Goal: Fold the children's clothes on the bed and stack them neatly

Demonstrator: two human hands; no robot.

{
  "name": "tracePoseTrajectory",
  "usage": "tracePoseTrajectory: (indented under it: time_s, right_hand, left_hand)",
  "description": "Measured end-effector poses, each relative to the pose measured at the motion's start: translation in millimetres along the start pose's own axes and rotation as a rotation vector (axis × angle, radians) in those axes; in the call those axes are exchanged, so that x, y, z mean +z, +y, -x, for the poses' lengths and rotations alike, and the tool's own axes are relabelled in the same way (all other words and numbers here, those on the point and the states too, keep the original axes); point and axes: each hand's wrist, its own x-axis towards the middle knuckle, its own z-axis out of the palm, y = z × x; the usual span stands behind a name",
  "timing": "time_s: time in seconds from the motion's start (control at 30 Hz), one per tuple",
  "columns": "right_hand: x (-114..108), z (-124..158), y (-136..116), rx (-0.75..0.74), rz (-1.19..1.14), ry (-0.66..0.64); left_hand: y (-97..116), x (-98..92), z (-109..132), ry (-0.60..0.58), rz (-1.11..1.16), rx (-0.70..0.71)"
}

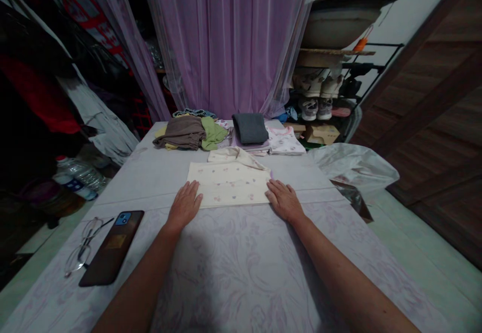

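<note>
A cream garment (226, 175) with small printed motifs lies partly folded on the table, its near edge straight and its far part bunched. My left hand (185, 203) rests flat on its left edge, fingers stretched out. On the opposite edge lies my right hand (284, 200), also flat, with fingers extended. Neither hand grips the cloth. Beyond the garment, a folded dark grey cloth (250, 128) sits on top of a stack. Beside it to the right is a folded white printed garment (286, 141).
Brown clothes (184, 132) and a green cloth (213, 133) are heaped at the far left of the table. Nearer, at the left edge, lie a phone (113, 247) and eyeglasses (83, 250). A purple curtain (233, 36) hangs behind. Shoes (316, 108) stand on a rack at right.
</note>
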Motion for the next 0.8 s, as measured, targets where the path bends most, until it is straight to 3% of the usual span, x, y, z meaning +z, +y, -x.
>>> tracePoseTrajectory:
  time_s: [0.4,0.8]
  right_hand:
    - [11,0,10,-0.023,-0.088,0.130]
    - [23,2,24,-0.085,-0.066,0.212]
  left_hand:
    - [4,0.5,5,0.045,0.006,-0.011]
    - [-1,14.6,9,0.213,0.022,0.091]
